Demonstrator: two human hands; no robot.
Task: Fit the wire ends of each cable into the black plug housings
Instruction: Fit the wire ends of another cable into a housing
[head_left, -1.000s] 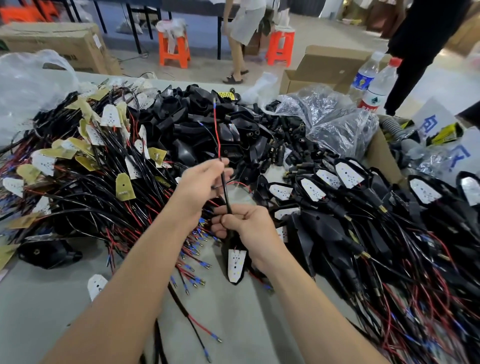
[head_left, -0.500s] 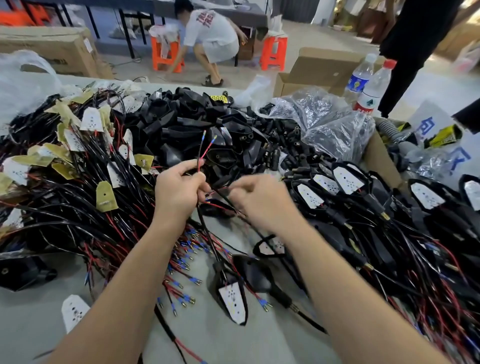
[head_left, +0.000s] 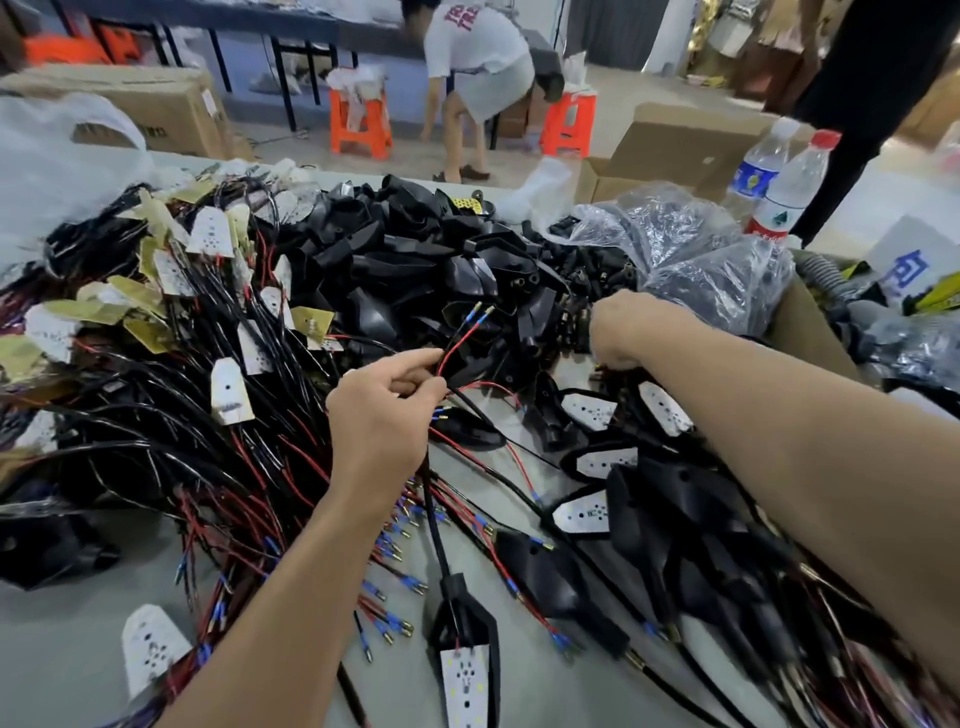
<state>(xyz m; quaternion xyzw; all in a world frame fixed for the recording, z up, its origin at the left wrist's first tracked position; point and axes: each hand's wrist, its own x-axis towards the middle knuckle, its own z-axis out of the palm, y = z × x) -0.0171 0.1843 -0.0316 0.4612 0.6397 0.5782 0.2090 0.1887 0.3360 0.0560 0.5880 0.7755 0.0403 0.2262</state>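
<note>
A crinkled clear plastic bag lay at the far right of the tabletop, with dark parts showing through it, and small black plug housings were heaped at its mouth. Behind it stood an open cardboard box, its contents out of sight, and two water bottles. The left hand pinched a cable between thumb and fingertips. Its red and black wire ends, tipped in blue and brass, stuck up just beyond the fingers. The cable ran toward the near edge to a black lamp shell with a white board. The right hand reached to the far right into the plug housings, well apart from the wire ends. Its fingers were buried among them, so I could not tell whether it held one.
</note>
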